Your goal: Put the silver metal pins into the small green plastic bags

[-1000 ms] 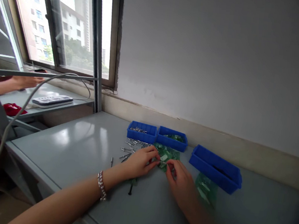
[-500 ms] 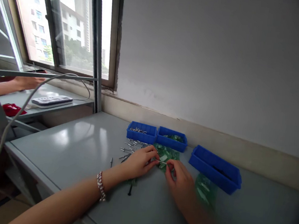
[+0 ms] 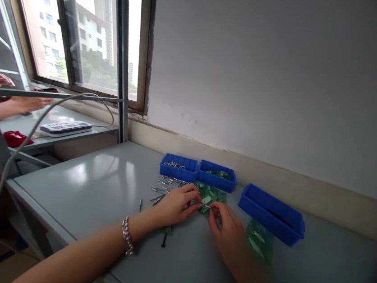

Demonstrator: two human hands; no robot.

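My left hand (image 3: 177,204) and my right hand (image 3: 228,230) meet over a heap of small green bags (image 3: 210,195) on the grey table (image 3: 102,181). Between their fingertips they pinch a thin metal pin (image 3: 205,205), one hand at each end. Loose metal pins (image 3: 164,186) lie scattered just left of my left hand. A single dark pin (image 3: 164,239) lies under my left wrist, which wears a beaded bracelet (image 3: 128,236).
Three blue bins stand along the wall: one with pins (image 3: 179,166), one with green bags (image 3: 217,175), a larger one (image 3: 271,213) on the right. More green bags (image 3: 259,240) lie before it. Another person's hand (image 3: 25,104), a power strip (image 3: 65,127) and a cable (image 3: 20,149) are at left.
Both hands stay almost still on the pin, with only slight finger shifts. The other person's hand at the far left has moved a little.
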